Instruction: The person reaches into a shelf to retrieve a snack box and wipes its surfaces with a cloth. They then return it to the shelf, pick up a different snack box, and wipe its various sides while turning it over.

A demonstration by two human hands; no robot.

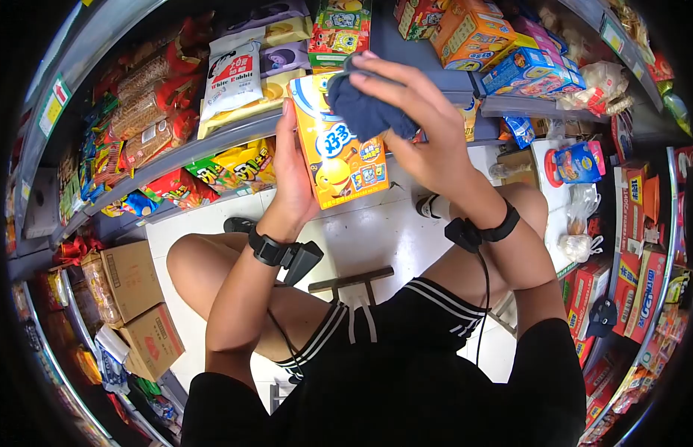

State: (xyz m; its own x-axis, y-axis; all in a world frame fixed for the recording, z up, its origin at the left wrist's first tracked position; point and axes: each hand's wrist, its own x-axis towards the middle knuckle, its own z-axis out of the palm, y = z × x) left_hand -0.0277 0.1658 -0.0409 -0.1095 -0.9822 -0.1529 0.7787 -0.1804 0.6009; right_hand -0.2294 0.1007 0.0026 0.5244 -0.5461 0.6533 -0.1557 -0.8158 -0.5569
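My left hand (293, 179) grips a yellow snack box (334, 175) by its left side, with the thumb along the edge. The box has a smiling cartoon figure and blue-and-white lettering on its front, and it tilts slightly in front of the shelf. In my right hand (436, 130) is a bunched dark blue cloth (369, 108). The cloth lies against the upper right of the box and covers part of its printed front. My right fingers curl over the cloth from above.
Packed shelves curve around me. A White Rabbit bag (233, 78) and an orange box (473, 36) stand on the shelf ahead, above bright snack packets (238, 165). Cardboard cartons (132, 279) are stacked at left. Red boxes (585, 294) line the right side. Between my legs is a small stool (351, 281).
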